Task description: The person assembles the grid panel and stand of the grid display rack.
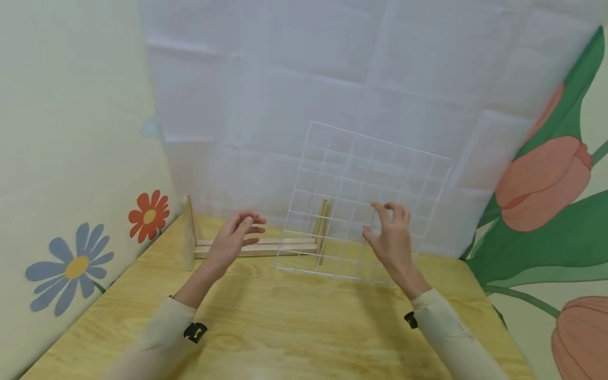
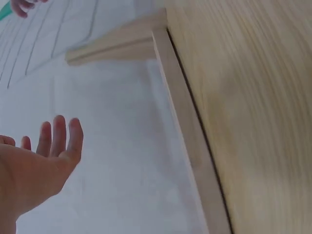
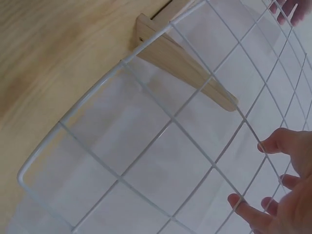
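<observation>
Two pale sleeves come first, one left sleeve [image 1: 157, 338] and one right sleeve [image 1: 453, 335], each with one dark device at the wrist, the left device [image 1: 195, 332] and the right device [image 1: 410, 320]. Past them are two hands, well apart from each other. Of these, the left hand [image 1: 237, 232] holds nothing; its fingers are spread and slightly bent, just left of the grid. Thumb and fingers of the right hand [image 1: 393, 240] are bent onto the wires of the one white grid [image 1: 356, 199], gripping it right of its middle.

That grid is tilted, above the front of the table [image 1: 285, 327] and in front of the right end of one wooden stand [image 1: 256, 250]; whether its lower edge touches the table, I cannot tell. The stand sits on the table with two uprights, a left upright [image 1: 189, 232] and a right upright [image 1: 324, 221], the latter seen through the wires.

One creased white sheet [image 1: 266, 105] hangs behind. On the left wall are two whole flowers, one blue flower [image 1: 77, 267] and one red flower [image 1: 149, 215]; on the right, two large tulips, an upper tulip [image 1: 551, 182] and a lower tulip [image 1: 584, 338] cut by the frame.
</observation>
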Demonstrator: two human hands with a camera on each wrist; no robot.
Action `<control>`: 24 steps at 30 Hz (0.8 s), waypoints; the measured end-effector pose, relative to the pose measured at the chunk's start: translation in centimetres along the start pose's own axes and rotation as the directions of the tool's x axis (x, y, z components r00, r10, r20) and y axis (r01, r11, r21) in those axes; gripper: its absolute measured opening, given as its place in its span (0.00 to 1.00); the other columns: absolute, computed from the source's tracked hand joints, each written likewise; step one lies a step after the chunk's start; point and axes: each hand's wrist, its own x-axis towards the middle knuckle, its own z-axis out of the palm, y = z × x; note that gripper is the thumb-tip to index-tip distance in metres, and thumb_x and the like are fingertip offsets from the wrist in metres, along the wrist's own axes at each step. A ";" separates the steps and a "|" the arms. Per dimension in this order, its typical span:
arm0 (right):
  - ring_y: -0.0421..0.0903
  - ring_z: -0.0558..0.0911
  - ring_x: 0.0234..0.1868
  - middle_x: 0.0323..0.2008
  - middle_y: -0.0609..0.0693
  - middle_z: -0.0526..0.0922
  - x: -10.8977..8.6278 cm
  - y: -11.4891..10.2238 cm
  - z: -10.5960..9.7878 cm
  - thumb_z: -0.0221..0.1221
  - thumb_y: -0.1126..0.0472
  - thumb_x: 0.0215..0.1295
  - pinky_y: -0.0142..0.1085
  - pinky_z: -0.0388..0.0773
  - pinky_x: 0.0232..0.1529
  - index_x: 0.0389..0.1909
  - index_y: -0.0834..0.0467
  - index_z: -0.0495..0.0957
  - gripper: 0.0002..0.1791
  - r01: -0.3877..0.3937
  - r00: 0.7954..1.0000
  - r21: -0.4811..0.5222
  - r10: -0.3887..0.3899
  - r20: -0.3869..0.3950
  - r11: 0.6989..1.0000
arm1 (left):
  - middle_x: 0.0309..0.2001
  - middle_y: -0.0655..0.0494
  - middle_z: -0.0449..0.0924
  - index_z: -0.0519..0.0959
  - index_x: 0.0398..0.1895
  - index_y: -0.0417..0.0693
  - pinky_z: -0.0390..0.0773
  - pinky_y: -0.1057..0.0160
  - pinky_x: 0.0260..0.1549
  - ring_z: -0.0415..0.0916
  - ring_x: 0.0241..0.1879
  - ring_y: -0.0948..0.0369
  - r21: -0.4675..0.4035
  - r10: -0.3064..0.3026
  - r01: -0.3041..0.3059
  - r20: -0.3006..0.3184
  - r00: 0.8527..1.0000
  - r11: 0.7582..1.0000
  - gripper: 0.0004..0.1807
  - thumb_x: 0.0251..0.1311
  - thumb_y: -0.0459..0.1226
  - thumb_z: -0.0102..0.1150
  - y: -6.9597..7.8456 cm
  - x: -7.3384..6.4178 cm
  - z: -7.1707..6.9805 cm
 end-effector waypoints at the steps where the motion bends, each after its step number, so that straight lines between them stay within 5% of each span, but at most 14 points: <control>1: 0.62 0.65 0.50 0.45 0.61 0.69 0.3 -0.1 -0.1 0.70 0.62 0.40 0.46 0.77 0.29 0.51 0.59 0.75 0.31 0.006 1.000 0.002 -0.006 -0.004 1.000 | 0.54 0.44 0.69 0.64 0.56 0.42 0.71 0.46 0.49 0.69 0.52 0.47 0.085 0.024 -0.021 -0.032 0.999 0.996 0.20 0.70 0.46 0.39 0.3 -0.3 -0.8; 3: 0.62 0.66 0.49 0.45 0.61 0.69 1.0 -0.2 -0.4 0.69 0.62 0.40 0.46 0.76 0.29 0.51 0.59 0.75 0.30 0.013 1.000 0.008 -0.013 -0.015 1.000 | 0.53 0.49 0.69 0.65 0.56 0.44 0.71 0.48 0.49 0.70 0.51 0.51 0.228 0.080 -0.057 -0.092 0.993 0.972 0.18 0.70 0.45 0.39 0.9 -1.0 -2.2; 7: 0.62 0.66 0.48 0.45 0.60 0.69 2.4 -0.4 -0.9 0.69 0.63 0.40 0.48 0.75 0.33 0.50 0.59 0.75 0.30 0.027 0.998 0.019 -0.026 -0.049 0.999 | 0.51 0.58 0.71 0.67 0.56 0.52 0.72 0.53 0.41 0.72 0.47 0.57 0.495 0.190 -0.049 -0.239 0.952 0.867 0.16 0.70 0.46 0.39 1.7 -2.0 -4.7; 12: 0.61 0.67 0.47 0.45 0.60 0.69 4.3 -0.4 -1.6 0.68 0.62 0.43 0.48 0.71 0.40 0.51 0.59 0.75 0.29 0.052 0.997 0.010 -0.051 -0.063 0.999 | 0.51 0.57 0.73 0.71 0.53 0.47 0.70 0.61 0.37 0.71 0.43 0.58 0.647 0.377 -0.063 -0.360 0.853 0.760 0.16 0.66 0.41 0.44 2.0 -2.5 -6.7; 15: 0.60 0.67 0.47 0.45 0.60 0.69 5.5 -0.4 -1.9 0.68 0.61 0.43 0.49 0.70 0.42 0.51 0.58 0.75 0.29 0.055 0.996 0.012 -0.054 -0.077 0.998 | 0.50 0.52 0.72 0.73 0.50 0.41 0.68 0.61 0.37 0.71 0.43 0.56 0.684 0.473 -0.084 -0.406 0.782 0.725 0.15 0.63 0.37 0.47 2.0 -2.2 -7.5; 17: 0.60 0.67 0.47 0.45 0.61 0.69 6.3 -0.5 -2.0 0.69 0.61 0.42 0.50 0.70 0.42 0.51 0.58 0.75 0.30 0.055 0.995 0.023 -0.052 -0.089 0.998 | 0.49 0.50 0.71 0.72 0.50 0.39 0.67 0.58 0.39 0.69 0.43 0.55 0.694 0.488 -0.060 -0.439 0.755 0.717 0.16 0.61 0.36 0.49 1.8 -1.9 -8.0; 20: 0.59 0.68 0.48 0.45 0.61 0.70 7.3 -0.7 -2.2 0.71 0.61 0.41 0.51 0.69 0.45 0.51 0.58 0.75 0.31 0.056 0.994 0.037 -0.053 -0.093 0.998 | 0.50 0.48 0.68 0.69 0.54 0.40 0.68 0.53 0.43 0.68 0.46 0.53 0.674 0.439 0.002 -0.484 0.757 0.739 0.19 0.60 0.37 0.51 1.5 -1.8 -8.8; 24: 0.59 0.68 0.48 0.46 0.60 0.70 8.3 -1.2 -2.4 0.71 0.60 0.41 0.51 0.69 0.44 0.52 0.57 0.75 0.31 0.054 0.995 0.060 -0.048 -0.084 0.997 | 0.59 0.48 0.64 0.60 0.64 0.48 0.66 0.47 0.52 0.65 0.55 0.50 0.580 0.274 0.082 -0.498 0.823 0.810 0.28 0.61 0.41 0.52 1.0 -2.1 -9.7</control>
